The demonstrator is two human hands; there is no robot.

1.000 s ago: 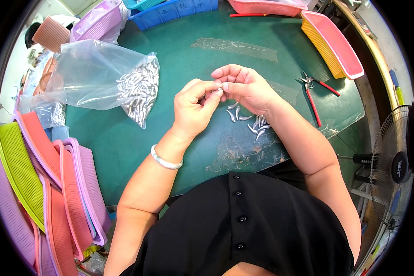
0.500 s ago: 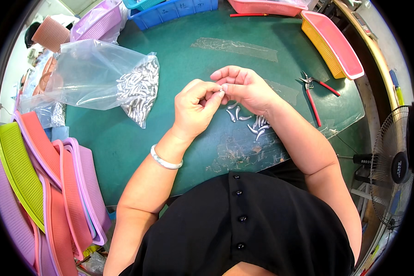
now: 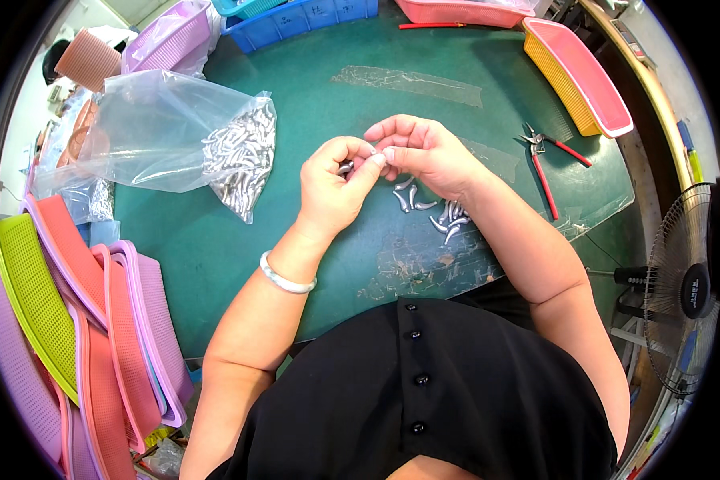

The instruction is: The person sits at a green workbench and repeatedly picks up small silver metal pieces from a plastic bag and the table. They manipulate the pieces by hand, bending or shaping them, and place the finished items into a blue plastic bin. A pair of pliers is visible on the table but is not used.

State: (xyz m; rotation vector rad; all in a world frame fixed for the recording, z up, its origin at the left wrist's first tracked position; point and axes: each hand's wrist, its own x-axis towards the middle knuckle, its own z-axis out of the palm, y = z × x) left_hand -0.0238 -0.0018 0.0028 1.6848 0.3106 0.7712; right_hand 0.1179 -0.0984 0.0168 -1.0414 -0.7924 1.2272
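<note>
Above the green table my left hand [image 3: 334, 186] is closed, with a shiny silver curved metal piece [image 3: 345, 167] showing between its curled fingers. Thumb and forefinger of my right hand [image 3: 430, 157] are pinched together and meet my left fingertips. Whatever sits at that meeting point is too small and covered to name. Just below my right hand, several silver teardrop-shaped curved pieces [image 3: 414, 197] lie loose, with a small heap [image 3: 454, 216] of the same kind beside the wrist. To the left, a clear plastic bag [image 3: 240, 152] holds many such pieces.
Red-handled pliers [image 3: 542, 164] lie spread on the table [image 3: 296, 88] at right. A pink-and-yellow basket [image 3: 572, 76] stands behind them. Blue [image 3: 300, 22] and purple [image 3: 168, 40] baskets line the far edge. Stacked colored baskets [image 3: 88, 336] fill the left; a fan [image 3: 684, 292] stands at right.
My left hand has shifted slightly left and its fingers have loosened a little, so a silver piece inside it now shows. My right hand has hardly moved.
</note>
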